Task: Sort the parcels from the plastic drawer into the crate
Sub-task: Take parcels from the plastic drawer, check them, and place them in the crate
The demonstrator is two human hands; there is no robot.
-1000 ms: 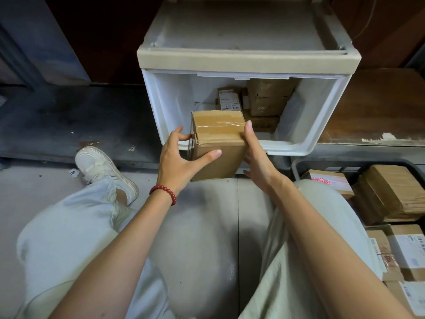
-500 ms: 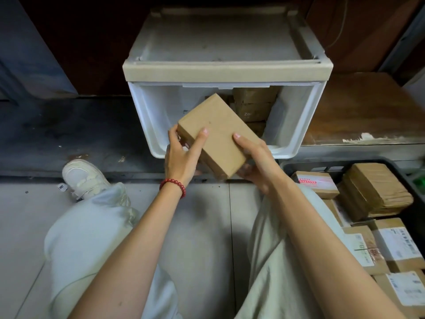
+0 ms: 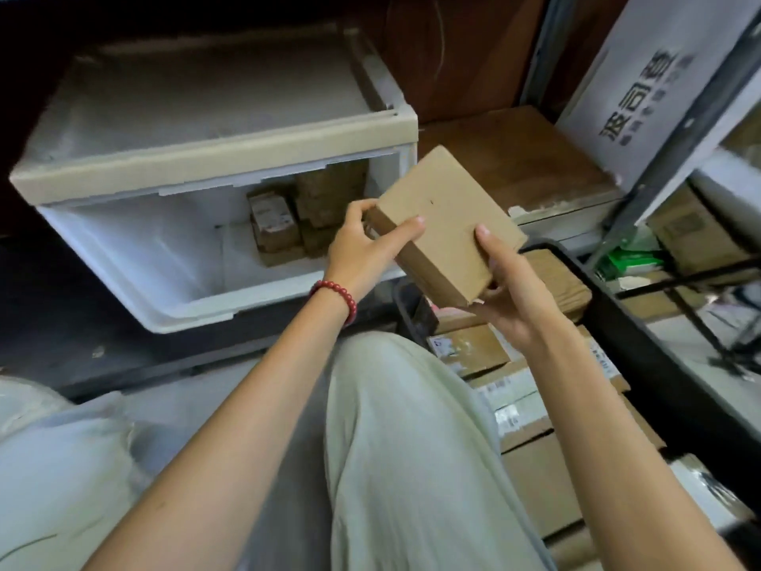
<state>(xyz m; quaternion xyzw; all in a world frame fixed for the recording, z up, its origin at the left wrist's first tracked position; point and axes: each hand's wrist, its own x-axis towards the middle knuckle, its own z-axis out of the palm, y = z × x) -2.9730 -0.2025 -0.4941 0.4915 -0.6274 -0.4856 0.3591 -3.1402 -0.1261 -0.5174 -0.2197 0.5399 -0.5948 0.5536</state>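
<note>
**The parcel may slip short of the crate**

The left hand grips the upper end of the tilted parcel and the right hand cups its lower corner, in the air between the plastic drawer and the crate. If 1 grip loosens, it can hit the crate rim. The crate looks crowded.
</note>
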